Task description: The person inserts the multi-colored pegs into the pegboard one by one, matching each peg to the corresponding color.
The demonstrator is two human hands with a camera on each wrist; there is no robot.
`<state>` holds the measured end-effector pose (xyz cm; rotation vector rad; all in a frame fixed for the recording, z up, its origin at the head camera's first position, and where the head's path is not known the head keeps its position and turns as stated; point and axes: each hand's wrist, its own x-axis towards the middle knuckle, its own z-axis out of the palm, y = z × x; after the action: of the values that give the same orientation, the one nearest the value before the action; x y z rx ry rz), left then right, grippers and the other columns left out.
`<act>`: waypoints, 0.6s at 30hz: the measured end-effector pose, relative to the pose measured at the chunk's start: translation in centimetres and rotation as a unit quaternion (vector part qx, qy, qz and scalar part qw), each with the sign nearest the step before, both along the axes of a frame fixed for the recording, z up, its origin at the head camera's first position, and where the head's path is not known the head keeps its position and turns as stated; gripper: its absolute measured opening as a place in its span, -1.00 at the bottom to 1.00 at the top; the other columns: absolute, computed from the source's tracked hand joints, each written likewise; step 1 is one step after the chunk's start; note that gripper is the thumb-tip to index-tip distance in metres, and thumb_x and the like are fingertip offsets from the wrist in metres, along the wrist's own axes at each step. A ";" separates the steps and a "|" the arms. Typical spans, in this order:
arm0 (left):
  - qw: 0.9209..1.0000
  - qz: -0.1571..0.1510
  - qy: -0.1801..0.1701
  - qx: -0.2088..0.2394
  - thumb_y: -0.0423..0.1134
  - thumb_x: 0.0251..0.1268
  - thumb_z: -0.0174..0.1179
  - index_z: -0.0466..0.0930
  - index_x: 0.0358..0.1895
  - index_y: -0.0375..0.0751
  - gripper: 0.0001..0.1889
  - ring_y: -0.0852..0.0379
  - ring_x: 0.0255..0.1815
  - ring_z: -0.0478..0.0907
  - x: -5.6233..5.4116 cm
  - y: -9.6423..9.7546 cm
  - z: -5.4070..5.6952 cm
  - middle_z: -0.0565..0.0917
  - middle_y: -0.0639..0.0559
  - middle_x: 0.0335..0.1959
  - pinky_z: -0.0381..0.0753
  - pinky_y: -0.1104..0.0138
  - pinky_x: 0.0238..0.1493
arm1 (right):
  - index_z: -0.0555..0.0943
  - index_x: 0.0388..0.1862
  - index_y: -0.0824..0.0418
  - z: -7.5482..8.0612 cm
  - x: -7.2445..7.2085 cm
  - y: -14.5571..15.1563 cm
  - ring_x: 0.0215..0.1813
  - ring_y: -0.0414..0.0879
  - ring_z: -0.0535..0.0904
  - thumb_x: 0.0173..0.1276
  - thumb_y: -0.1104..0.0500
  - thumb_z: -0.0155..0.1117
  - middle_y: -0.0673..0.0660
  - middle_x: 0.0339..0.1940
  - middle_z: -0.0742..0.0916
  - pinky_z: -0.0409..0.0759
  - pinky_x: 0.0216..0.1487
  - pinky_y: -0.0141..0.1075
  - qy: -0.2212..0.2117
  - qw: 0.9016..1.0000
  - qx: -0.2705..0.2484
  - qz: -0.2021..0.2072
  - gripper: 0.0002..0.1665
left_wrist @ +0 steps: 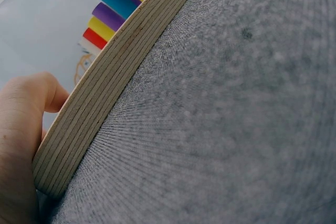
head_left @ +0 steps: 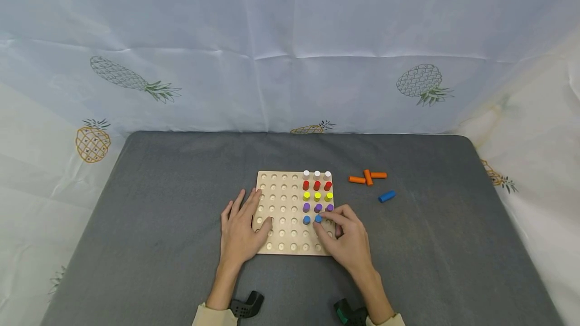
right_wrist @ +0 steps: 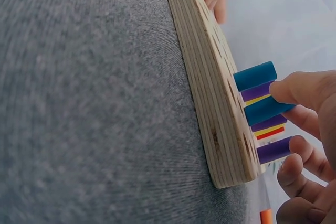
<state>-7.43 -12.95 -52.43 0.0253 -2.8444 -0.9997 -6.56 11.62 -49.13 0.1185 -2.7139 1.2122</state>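
Note:
A wooden pegboard (head_left: pixel 277 203) lies on the grey cloth, its left columns of holes unfilled. My right hand (head_left: pixel 350 241) pinches a blue peg (right_wrist: pixel 266 110) between thumb and index finger; the peg stands in the board's fifth row. To its left another blue peg (head_left: pixel 306 220) is upright in that row. Behind them rise three purple pegs (head_left: pixel 306 208), three yellow pegs (head_left: pixel 317 196), three red pegs (head_left: pixel 316 185) and three white pegs (head_left: pixel 316 174). With fingers extended, my left hand (head_left: pixel 241 234) rests on the board's left edge, thumb over the surface.
Three orange pegs (head_left: pixel 367 177) lie loosely together beyond the board's right side. One blue peg lies loose (head_left: pixel 387 196) nearer to me. A grey cloth (head_left: pixel 163 225) covers the table, and a pineapple-printed curtain (head_left: pixel 272 24) hangs behind it.

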 end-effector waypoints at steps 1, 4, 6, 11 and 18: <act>1.000 0.000 -0.001 0.000 0.00 0.23 0.25 0.36 0.54 0.03 -0.25 -0.11 0.64 0.22 0.0 0.0 0.0 0.46 0.03 0.52 -0.02 -0.13 0.60 | 0.84 -0.25 0.15 -0.1 0.0 0.0 -0.49 -0.20 0.38 0.08 0.18 0.63 0.03 -0.37 0.58 0.30 -0.50 -0.50 0.000 1.000 0.001 0.001 -0.77; 1.000 0.000 -0.003 0.000 0.00 0.23 0.25 0.36 0.54 0.03 -0.25 -0.11 0.64 0.22 0.0 0.0 0.0 0.46 0.03 0.52 -0.02 -0.13 0.60 | 0.84 -0.24 0.16 -0.3 0.1 0.1 -0.48 -0.22 0.37 0.10 0.21 0.62 0.03 -0.36 0.57 0.28 -0.49 -0.51 0.003 1.000 0.007 0.006 -0.78; 1.000 0.000 -0.005 -0.001 0.00 0.23 0.25 0.36 0.54 0.02 -0.25 -0.11 0.64 0.21 0.0 0.0 0.0 0.45 0.03 0.52 -0.02 -0.13 0.60 | 0.84 -0.22 0.16 -0.4 0.1 0.1 -0.47 -0.23 0.36 0.11 0.22 0.60 0.02 -0.36 0.56 0.27 -0.49 -0.51 0.003 1.000 0.011 0.009 -0.78; 1.000 0.001 -0.005 -0.005 0.01 0.23 0.25 0.36 0.54 0.01 -0.25 -0.11 0.64 0.22 0.0 0.1 0.0 0.46 0.03 0.51 -0.02 -0.13 0.60 | 0.84 -0.18 0.15 -0.4 0.1 0.2 -0.45 -0.25 0.35 0.15 0.20 0.58 0.01 -0.34 0.53 0.25 -0.48 -0.51 -0.008 1.000 0.019 0.013 -0.78; 1.000 0.002 -0.003 -0.008 0.01 0.23 0.25 0.37 0.53 0.01 -0.25 -0.12 0.64 0.22 0.0 0.1 -0.1 0.46 0.02 0.51 -0.01 -0.13 0.60 | 0.84 -0.16 0.14 -0.5 0.0 0.3 -0.44 -0.26 0.34 0.14 0.22 0.57 0.01 -0.34 0.52 0.25 -0.47 -0.51 -0.011 0.999 0.026 0.018 -0.76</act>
<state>-7.41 -12.90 -52.49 0.0317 -2.8569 -0.9793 -6.53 11.90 -49.59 0.1609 -2.7739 1.1598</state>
